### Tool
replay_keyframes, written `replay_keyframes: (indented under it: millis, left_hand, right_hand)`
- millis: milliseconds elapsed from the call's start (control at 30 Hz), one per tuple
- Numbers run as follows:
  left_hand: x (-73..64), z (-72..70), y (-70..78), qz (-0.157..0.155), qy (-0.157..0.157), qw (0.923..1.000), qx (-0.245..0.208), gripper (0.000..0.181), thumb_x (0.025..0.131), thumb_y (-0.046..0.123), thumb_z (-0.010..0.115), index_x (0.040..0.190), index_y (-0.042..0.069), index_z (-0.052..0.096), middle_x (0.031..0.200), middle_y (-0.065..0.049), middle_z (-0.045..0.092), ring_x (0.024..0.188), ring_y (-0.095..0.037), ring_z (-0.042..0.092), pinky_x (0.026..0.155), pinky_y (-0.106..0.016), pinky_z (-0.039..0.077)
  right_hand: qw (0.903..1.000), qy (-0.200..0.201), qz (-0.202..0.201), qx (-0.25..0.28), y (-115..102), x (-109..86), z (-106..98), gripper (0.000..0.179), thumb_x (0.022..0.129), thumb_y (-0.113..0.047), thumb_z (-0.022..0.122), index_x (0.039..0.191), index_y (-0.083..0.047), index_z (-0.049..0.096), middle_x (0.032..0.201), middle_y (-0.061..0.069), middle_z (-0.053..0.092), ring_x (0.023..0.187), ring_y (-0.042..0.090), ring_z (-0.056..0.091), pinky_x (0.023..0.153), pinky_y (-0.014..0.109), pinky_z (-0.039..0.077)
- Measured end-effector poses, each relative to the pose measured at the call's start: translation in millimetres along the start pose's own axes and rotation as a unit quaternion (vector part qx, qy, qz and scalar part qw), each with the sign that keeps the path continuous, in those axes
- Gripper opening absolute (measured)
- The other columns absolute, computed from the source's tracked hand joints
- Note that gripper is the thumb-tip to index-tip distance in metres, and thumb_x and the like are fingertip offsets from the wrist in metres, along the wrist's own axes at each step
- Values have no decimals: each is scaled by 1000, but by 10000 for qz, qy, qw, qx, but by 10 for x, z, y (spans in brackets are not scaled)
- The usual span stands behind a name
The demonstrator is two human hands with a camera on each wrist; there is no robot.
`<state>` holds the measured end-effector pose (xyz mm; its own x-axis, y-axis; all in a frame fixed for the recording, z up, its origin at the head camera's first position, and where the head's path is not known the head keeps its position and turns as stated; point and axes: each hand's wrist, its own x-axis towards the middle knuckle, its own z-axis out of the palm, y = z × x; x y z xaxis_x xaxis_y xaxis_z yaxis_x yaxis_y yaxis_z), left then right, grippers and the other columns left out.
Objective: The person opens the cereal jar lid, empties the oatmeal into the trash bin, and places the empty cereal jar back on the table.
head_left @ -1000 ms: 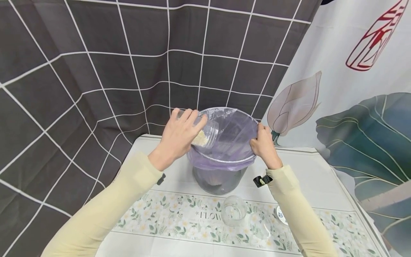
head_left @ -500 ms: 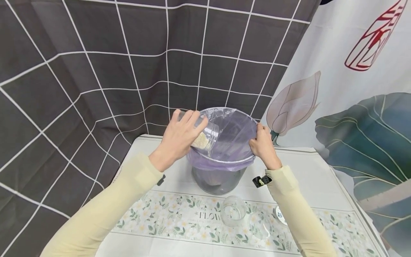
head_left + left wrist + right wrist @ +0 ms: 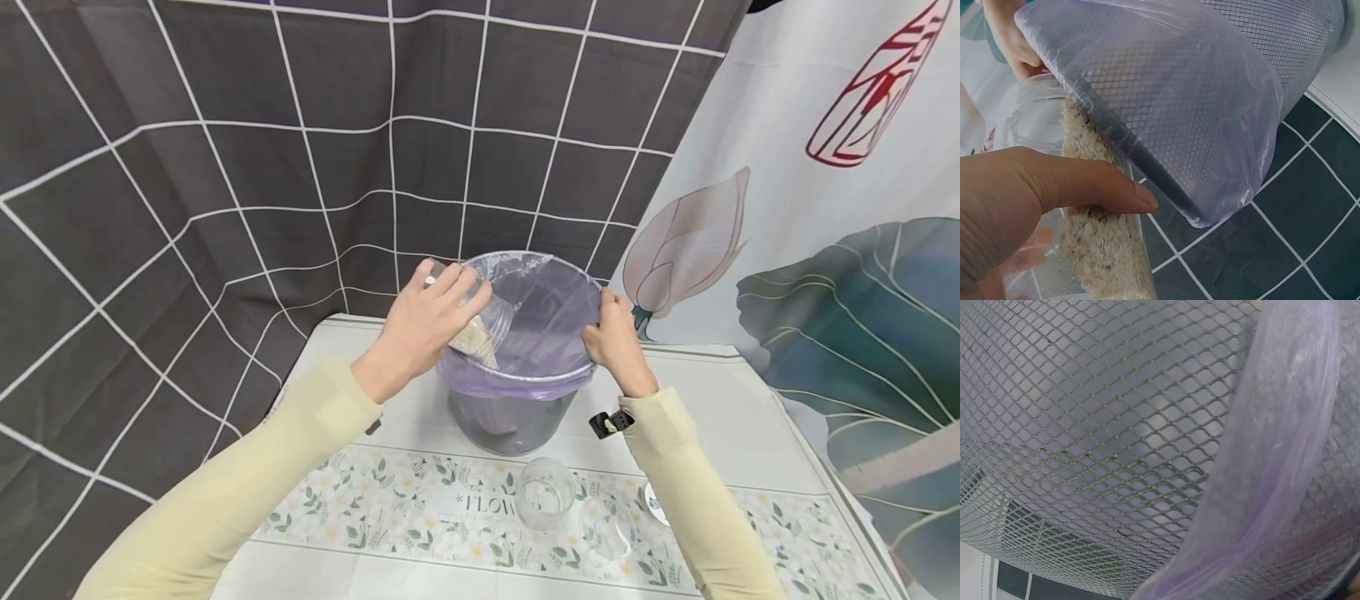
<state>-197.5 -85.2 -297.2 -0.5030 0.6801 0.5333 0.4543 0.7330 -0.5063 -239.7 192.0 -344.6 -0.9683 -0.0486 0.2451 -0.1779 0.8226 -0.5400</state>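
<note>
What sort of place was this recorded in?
Probably a makeshift indoor tabletop setup: a floral-patterned table cover, a dark gridded cloth hanging in folds behind, and a pale printed cloth beside it.

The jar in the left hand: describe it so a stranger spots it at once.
Find the mesh bin, lined with a purple bag, before the dark checked curtain. At its rim on the left, the left hand grips a clear jar, tilted toward the bin. Pale grain inside sets this jar apart from the clear vessel standing on the table.
</note>
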Motion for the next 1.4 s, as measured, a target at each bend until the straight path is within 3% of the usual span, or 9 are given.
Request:
replay_keyframes:
  millis: [1000, 1200, 1400]
  left_hand:
    - [79, -22, 6, 260, -33, 9987, 444, 81, 56, 6, 75, 131, 17, 46, 120, -5, 47, 113, -22, 39, 100, -40, 28]
    - [88, -23, 8, 414, -114, 9973, 601, 82, 53, 10, 76, 129, 16, 45, 122, -5, 46, 115, -23, 38, 102, -40, 27]
    - [99, -10, 11, 491, 44, 9964, 683, 77, 52, 9, 75, 123, 17, 47, 124, -6, 46, 116, -22, 39, 104, -39, 26]
  right_hand:
    - [9999, -56, 104, 12, -24, 6, 11, 69, 73, 0, 36, 138, 16, 19, 132, 39, 29, 123, 51, 29, 103, 58, 26]
    - [9999, -48, 98, 20, -18, 1, 10, 70, 73, 0, 36, 138, 16, 18, 133, 39, 29, 124, 51, 29, 103, 59, 25]
    - [10000, -40, 88, 18, -9, 2, 12, 69, 73, -1, 36, 138, 16, 18, 132, 39, 29, 123, 51, 29, 103, 59, 27]
